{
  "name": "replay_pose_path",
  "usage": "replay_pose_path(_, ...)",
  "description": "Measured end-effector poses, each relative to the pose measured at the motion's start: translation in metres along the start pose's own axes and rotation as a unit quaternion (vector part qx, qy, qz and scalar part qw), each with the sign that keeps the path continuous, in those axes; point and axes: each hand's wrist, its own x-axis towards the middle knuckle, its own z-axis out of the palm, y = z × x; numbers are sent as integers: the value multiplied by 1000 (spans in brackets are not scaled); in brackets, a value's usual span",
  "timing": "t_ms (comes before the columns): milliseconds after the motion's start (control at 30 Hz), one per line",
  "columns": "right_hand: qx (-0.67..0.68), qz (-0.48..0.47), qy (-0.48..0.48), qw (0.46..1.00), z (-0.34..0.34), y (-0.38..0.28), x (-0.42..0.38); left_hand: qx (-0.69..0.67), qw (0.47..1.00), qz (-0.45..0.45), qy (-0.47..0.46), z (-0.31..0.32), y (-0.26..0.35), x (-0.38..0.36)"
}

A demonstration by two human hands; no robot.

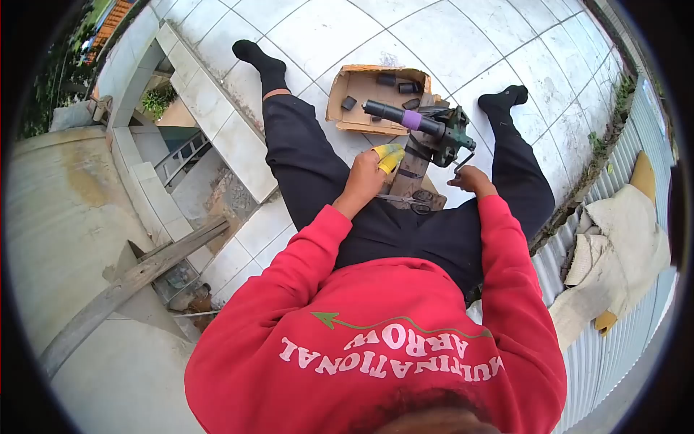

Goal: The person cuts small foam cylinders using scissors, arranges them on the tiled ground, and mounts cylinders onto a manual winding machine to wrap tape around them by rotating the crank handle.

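Note:
Between my legs stands a green hand-cranked device on a wooden board. A dark cylinder with a purple band sticks out from it to the left. My right hand is closed around the crank handle at the device's near side. Just left of the board is my left hand, its fingertips wrapped in yellow covers and pressed together. Whatever those fingers may hold is hidden. A pair of scissors with dark handles lies across the near end of the board.
Beyond the device, an open cardboard box holds several short black cylinders. White tiles cover the floor. A low tiled ledge and a wooden beam are at left. Corrugated metal with a draped cloth borders the right.

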Motion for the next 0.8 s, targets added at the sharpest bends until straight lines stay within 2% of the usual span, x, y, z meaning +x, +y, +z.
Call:
replay_pose_path(67, 0, 32, -85, 996, -2, 1, 11, -70, 997, -11, 27, 2, 5, -1)
replay_pose_path(100, -6, 33, -78, 996, -8, -4, 8, -73, 997, -4, 32, -4, 15, -6)
replay_pose_path(167, -5, 42, -84, 996, -13, -3, 6, -182, 978, -89, 57, -5, 37, -11)
replay_pose_path(233, 4, 47, -99, 994, -25, -10, 3, -202, 973, -90, 61, -7, 43, -14)
replay_pose_path(300, -16, 37, -129, 991, -34, -9, -1, -261, 955, -132, 54, -4, 47, -18)
replay_pose_path(367, -57, 53, -121, 990, -40, -7, 1, -283, 947, -141, 57, -1, 52, -21)
replay_pose_path(467, -119, 36, -170, 977, -41, 4, 21, -324, 929, -166, 64, 3, 60, -26)
replay_pose_path(533, -200, 9, -217, 956, -47, 4, 22, -348, 917, -182, 72, 5, 65, -28)
replay_pose_path(567, -170, 36, -262, 949, -45, 1, 26, -336, 918, -207, 48, 5, 67, -30)
replay_pose_path(633, -105, 55, -250, 961, -65, -31, -14, -326, 917, -229, 28, 6, 72, -27)
replay_pose_path(700, -120, 73, -271, 952, -69, -40, -15, -398, 890, -223, -7, 7, 78, -28)
replay_pose_path(733, -137, 78, -246, 956, -67, -39, -18, -421, 873, -243, -44, 1, 84, -27)
replay_pose_path(800, -175, 96, -184, 962, -84, -32, -22, -418, 874, -241, -55, 7, 82, -27)
